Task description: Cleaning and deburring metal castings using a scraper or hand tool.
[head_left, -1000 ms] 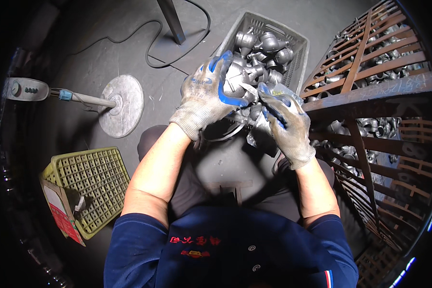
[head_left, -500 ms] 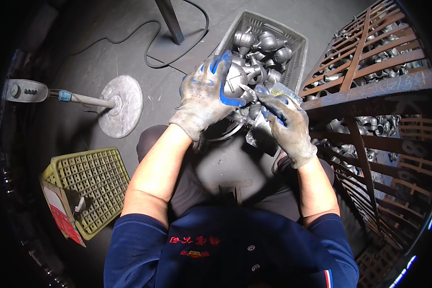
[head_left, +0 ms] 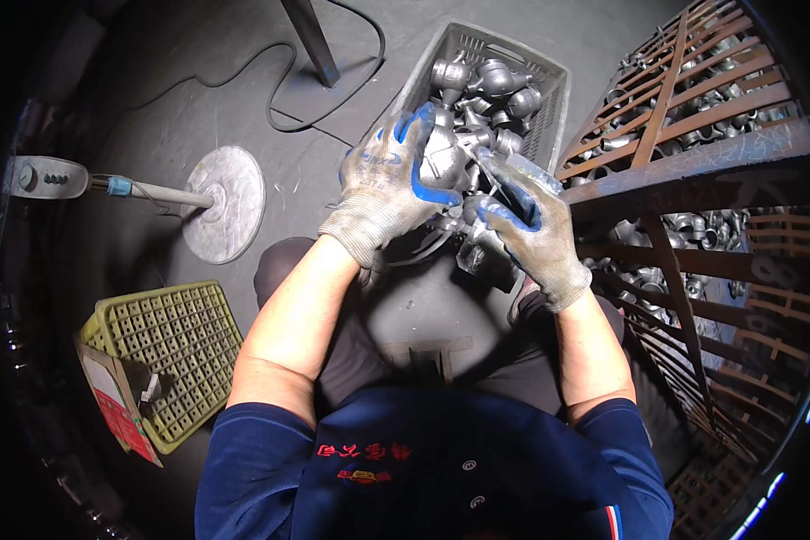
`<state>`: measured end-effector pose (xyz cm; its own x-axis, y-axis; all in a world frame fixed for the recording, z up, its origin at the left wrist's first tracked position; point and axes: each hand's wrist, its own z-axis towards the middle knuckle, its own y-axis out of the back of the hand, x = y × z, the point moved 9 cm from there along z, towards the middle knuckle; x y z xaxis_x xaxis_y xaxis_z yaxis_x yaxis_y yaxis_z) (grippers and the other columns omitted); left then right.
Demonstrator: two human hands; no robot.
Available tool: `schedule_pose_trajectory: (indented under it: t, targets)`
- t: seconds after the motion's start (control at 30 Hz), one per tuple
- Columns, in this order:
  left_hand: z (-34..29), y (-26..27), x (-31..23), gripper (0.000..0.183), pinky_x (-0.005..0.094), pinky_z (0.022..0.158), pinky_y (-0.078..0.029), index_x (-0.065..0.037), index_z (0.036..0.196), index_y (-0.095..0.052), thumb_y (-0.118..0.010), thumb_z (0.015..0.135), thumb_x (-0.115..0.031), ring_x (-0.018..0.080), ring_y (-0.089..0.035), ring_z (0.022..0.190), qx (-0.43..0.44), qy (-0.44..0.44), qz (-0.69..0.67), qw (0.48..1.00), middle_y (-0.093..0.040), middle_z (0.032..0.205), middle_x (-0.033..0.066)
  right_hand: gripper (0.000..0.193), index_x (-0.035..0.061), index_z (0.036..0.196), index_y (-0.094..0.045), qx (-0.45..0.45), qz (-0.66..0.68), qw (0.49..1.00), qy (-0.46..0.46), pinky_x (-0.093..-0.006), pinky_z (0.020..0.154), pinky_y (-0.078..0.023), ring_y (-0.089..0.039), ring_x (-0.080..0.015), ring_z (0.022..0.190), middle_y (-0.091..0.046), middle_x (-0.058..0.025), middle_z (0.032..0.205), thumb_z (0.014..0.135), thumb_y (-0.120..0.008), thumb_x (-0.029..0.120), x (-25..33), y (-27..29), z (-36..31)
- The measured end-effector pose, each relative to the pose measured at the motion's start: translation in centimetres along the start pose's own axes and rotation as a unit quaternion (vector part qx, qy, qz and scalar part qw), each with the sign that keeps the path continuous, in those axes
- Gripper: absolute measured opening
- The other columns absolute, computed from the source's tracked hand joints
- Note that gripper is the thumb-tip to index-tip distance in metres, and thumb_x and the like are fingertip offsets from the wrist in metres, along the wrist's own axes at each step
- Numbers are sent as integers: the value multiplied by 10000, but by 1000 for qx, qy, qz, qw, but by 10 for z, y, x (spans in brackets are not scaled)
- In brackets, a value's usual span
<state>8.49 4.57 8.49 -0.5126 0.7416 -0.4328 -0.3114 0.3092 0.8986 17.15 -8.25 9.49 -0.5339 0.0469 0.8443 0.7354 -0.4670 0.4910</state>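
Observation:
My left hand (head_left: 382, 175), in a grey and blue work glove, is wrapped round a round, silvery metal casting (head_left: 442, 157) near the close edge of a grey plastic crate. Just right of that casting, my right hand (head_left: 542, 227), gloved alike, has its thumb and fingers apart, and I make out nothing between them. Beyond both hands, the crate (head_left: 562, 101) holds several more bulb-shaped metal castings (head_left: 497, 77). A pale, shiny translucent object (head_left: 533, 167) shows partly behind my right hand; its kind is unclear.
Brown metal racks (head_left: 684, 191) full of metal fittings stand at the right. On the left are a round pale base with a pole (head_left: 225, 205), a control box (head_left: 49, 177) and a tilted yellow-green crate (head_left: 173, 360). A black cable (head_left: 290, 81) runs across the floor beside a metal post (head_left: 310, 40).
My right hand has spread its thumb from its fingers and shifted slightly away from the casting. The left hand keeps its hold, almost in place. The whole view has shifted a little.

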Motion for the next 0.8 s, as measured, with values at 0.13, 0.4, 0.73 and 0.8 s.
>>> schedule_pose_trajectory:
  t: [0.13, 0.4, 0.73, 0.8]
  targets:
    - [-2, -7, -1, 840, 428, 967, -410, -129, 1357, -374, -716, 668, -465, 293, -453, 1213, 25, -21, -38, 999, -444, 1319, 135, 455, 47, 1240, -542, 6, 74, 997, 3, -296, 892, -464, -594, -187, 1075, -586, -141, 1215, 802, -664, 72, 1, -15, 2]
    - [-4, -15, 2, 854, 419, 995, -392, -127, 1372, -359, -720, 673, -460, 294, -436, 1238, 51, -16, -58, 997, -423, 1356, 140, 357, 48, 1138, -595, 106, -9, 993, -42, -337, 825, -495, -637, -287, 959, -641, -158, 1061, 785, -644, 79, -5, -23, -2]
    - [3, -17, 3, 868, 402, 999, -393, -114, 1365, -369, -739, 649, -438, 305, -447, 1227, 57, -8, -89, 994, -437, 1343, 144, 325, 18, 1102, -621, 42, 65, 997, -2, -286, 849, -482, -636, -190, 930, -654, -128, 1055, 785, -672, 72, 0, -10, 1]
    - [5, -16, 2, 886, 403, 992, -399, -112, 1360, -377, -758, 631, -441, 308, -462, 1213, 63, -1, -95, 993, -452, 1330, 147, 304, 15, 1084, -632, 65, 119, 990, -44, -273, 831, -485, -627, -153, 908, -663, -114, 1025, 792, -674, 86, -15, -8, -2]
